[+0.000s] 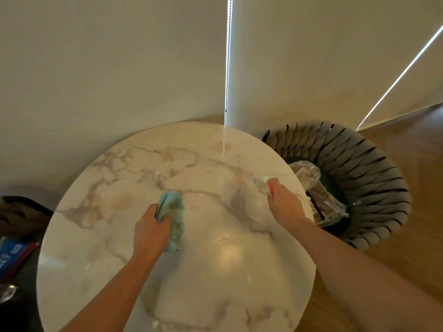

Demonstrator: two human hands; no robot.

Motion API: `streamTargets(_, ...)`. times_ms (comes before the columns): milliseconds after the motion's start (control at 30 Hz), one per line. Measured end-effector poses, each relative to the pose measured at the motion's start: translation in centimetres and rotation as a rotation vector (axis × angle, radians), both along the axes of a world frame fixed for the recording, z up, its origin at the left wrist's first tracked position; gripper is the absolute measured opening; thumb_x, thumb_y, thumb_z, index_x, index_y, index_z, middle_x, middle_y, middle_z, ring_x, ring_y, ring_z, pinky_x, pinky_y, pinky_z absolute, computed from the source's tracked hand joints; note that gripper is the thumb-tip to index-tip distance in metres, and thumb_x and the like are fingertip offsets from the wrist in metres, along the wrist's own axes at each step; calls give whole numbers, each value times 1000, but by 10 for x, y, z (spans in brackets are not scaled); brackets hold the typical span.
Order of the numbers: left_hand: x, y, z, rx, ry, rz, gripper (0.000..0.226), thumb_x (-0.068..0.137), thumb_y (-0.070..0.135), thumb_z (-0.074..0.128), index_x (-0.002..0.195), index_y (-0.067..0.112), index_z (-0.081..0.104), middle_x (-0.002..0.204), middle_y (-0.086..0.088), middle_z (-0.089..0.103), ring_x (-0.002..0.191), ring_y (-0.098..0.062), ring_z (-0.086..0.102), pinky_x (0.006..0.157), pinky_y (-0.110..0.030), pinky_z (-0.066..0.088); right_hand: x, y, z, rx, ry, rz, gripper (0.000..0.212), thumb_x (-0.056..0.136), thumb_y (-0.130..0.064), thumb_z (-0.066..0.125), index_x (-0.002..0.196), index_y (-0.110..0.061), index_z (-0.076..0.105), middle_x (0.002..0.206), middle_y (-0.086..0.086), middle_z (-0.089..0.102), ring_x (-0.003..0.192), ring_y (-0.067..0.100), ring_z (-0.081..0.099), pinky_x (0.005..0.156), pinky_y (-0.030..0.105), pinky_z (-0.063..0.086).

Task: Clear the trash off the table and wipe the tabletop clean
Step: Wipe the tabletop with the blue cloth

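A round marble tabletop fills the middle of the view. My left hand grips a bunched light-blue cloth that lies on the table's centre. My right hand is at the table's right edge, its fingers curled round a small piece of trash that shows red and white; most of it is hidden in my fist. A few tiny specks lie on the marble beyond my hands.
A woven grey chair stands right of the table, with crumpled clear plastic wrapping on its seat. At the far left is a dark seat holding a blue and red packet. Pale blinds hang behind; the floor is wood.
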State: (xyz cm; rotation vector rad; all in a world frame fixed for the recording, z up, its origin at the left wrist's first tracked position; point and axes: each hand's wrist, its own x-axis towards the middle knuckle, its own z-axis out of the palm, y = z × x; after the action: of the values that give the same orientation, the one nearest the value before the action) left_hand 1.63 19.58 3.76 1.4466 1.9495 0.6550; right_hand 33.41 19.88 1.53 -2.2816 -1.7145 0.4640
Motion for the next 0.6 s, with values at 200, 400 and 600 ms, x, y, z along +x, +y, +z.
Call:
streamTargets(200,-18,18,5,12,50,104,4,88,17,55,88,12,53,80,-8,60,73,-29,55,62,-34,38,-61,35,3,-10,43,312,35,102,-27,35,137,-26,34,122,7,55,97,32,61,83,43,50)
streamTargets(400,-47,18,4,13,70,204,4,88,14,55,92,15,54,84,-10,59,77,-29,54,65,-34,38,-123,41,-5,-72,38,461,25,101,-23,35,126,-18,37,111,11,56,91,37,62,66,37,39)
streamTargets(600,-80,3,3,-13,50,293,16,89,20,53,104,16,56,91,-12,62,82,-32,58,69,-38,47,-163,49,1,3,149,396,40,101,-28,36,141,-23,31,121,7,55,98,35,63,78,41,50)
